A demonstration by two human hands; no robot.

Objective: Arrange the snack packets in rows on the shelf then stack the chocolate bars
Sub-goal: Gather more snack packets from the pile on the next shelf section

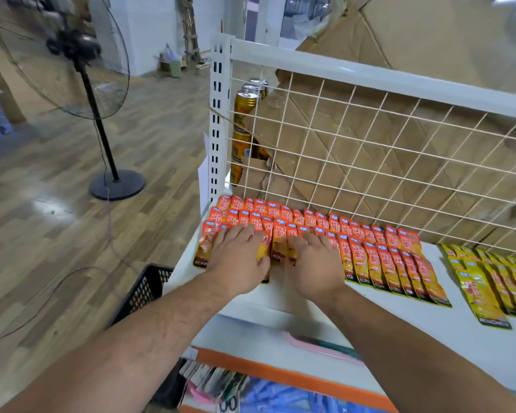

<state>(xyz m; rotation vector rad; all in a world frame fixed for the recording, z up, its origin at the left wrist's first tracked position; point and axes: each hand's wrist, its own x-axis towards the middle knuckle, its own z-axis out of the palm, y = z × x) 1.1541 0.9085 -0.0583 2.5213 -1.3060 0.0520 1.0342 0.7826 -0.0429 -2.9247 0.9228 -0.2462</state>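
Now — left hand point(239, 257), right hand point(317, 265) press orange packets point(383, 260).

orange snack packets point(370, 248) ranked along shelf point(399, 317) back edge | left hand point(239, 257), right hand point(316, 263) laid flat on them

Head view: we look forward and down onto the shelf point(414, 323), wide-angle.
Facing: toward its wire back panel point(370, 77), floor point(57, 219) at our left.
Nearness: we stand close at its front edge.
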